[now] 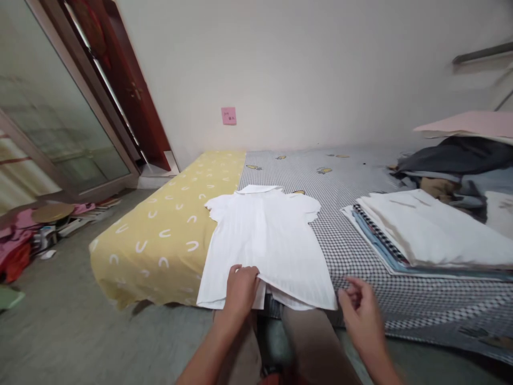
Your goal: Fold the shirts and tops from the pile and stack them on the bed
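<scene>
A white short-sleeved shirt (260, 230) lies spread out on the bed, collar toward the wall and hem at the bed's front edge. My left hand (241, 289) is closed on the hem near its middle, with the front layer slightly raised and another layer showing beneath. Just beyond the shirt's lower right corner, my right hand (358, 305) hangs apart from the cloth, its fingers loosely curled, a gap between thumb and forefinger, holding nothing.
A stack of folded clothes (433, 230), white on top, sits to the right on the checked sheet (336, 214). Behind it is a dark heap of clothes (457, 158). A yellow patterned sheet (160, 235) covers the left side. Assorted items (52, 224) lie on the floor.
</scene>
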`<state>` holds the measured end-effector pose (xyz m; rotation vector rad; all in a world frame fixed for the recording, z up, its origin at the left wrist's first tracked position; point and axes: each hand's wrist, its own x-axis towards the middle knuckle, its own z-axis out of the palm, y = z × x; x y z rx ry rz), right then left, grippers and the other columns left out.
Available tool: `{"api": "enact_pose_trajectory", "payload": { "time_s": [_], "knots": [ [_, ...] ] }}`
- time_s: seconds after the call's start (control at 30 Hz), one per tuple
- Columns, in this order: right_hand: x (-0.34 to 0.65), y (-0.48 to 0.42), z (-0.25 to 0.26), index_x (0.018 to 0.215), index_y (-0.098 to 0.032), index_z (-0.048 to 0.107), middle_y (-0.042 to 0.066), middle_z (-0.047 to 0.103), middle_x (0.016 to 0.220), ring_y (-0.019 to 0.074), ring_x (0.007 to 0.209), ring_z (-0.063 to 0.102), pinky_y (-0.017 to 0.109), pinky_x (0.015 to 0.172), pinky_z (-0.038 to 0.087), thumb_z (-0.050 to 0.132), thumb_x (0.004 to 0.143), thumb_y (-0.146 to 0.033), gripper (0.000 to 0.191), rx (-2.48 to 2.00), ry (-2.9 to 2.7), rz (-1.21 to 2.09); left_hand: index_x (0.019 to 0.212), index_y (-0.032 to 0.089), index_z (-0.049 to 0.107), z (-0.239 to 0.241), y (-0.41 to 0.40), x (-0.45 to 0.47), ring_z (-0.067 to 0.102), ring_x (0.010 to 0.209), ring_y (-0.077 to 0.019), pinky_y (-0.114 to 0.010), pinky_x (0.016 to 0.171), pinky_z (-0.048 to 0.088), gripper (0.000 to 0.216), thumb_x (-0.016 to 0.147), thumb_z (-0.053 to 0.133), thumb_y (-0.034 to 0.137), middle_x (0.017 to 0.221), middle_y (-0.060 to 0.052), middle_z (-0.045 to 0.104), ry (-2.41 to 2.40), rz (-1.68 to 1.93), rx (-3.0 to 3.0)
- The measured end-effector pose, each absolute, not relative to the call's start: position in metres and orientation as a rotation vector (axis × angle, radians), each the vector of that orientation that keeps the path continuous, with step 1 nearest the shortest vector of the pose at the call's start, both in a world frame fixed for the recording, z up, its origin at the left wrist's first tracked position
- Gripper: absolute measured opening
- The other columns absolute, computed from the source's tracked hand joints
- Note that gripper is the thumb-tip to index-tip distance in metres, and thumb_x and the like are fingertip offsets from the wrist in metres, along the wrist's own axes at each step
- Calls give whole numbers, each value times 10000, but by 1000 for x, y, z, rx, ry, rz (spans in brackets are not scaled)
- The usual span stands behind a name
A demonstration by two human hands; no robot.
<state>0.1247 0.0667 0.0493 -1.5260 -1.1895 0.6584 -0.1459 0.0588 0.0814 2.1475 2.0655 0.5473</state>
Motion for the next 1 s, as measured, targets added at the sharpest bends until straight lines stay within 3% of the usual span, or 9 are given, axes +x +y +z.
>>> {"api": "enact_pose_trajectory", "payload": {
  "time_s": [0.13,0.33,0.47,0.53,0.63,0.7,0.83,0.93,1.0],
  "knots": [
    [70,30,47,898,-257,658,1,691,829,191,775,631,297,711,465,474,932,-338,203,-1197,-2038,900,915,204,705,97,73,-149,698,930,-227,-392,938,448,207,890,507,146,924,-62,772,2073,635,2083],
    [23,54,19,1151,-266,693,123,704,1164,316,1051,618,434,864,426,544,888,-120,336,-1314,-2537,54,932,211,691,104,71,-149,676,970,-204,-431,1065,383,198,889,515,133,952,-38,760,2071,701,2065],
    [31,87,15,1008,-207,748,142,736,1069,314,1043,643,403,880,427,486,898,-101,303,-1467,-2621,259,987,226,675,82,56,-152,622,1153,-222,-495,1132,336,228,821,602,88,1169,-55,714,2074,672,2076],
    [36,96,17,1019,-203,748,128,740,1107,298,1056,655,375,881,438,479,912,-135,297,-1465,-2606,359,1101,238,660,58,48,-156,517,1325,-292,-570,1155,304,362,757,729,150,1383,-100,613,2071,578,2109],
    [41,104,22,1101,-188,707,107,730,1151,256,1062,658,332,874,453,426,960,-209,315,-1480,-2508,460,1393,285,502,19,38,-161,256,1495,-404,-706,1175,185,861,621,883,277,1618,-140,335,2042,360,2245],
    [44,106,27,1028,-178,698,94,737,1062,224,1008,660,301,853,459,405,973,-238,304,-1456,-2422,600,1487,316,385,2,34,-162,180,1514,-412,-737,1174,144,932,680,850,281,1650,-132,245,2065,321,2306],
    [47,101,32,1005,-202,684,98,700,1077,251,1050,619,347,892,438,516,923,-263,196,-1384,-2469,600,1270,250,619,13,36,-154,315,1482,-344,-662,1197,202,370,911,565,176,1583,-120,402,2179,508,2266],
    [45,94,29,1146,-239,668,132,628,1283,347,1204,534,451,978,385,709,786,-244,362,-1360,-2648,330,1015,202,693,46,45,-148,576,1278,-265,-588,1204,238,293,889,472,56,1310,-106,676,2203,703,2132],
    [43,93,25,1101,-210,691,164,639,1255,358,1198,540,464,984,376,647,819,-177,288,-1426,-2673,277,979,200,684,64,52,-149,677,1061,-224,-552,1170,305,310,860,452,31,1049,-67,759,2193,809,1999]
  ]
}}
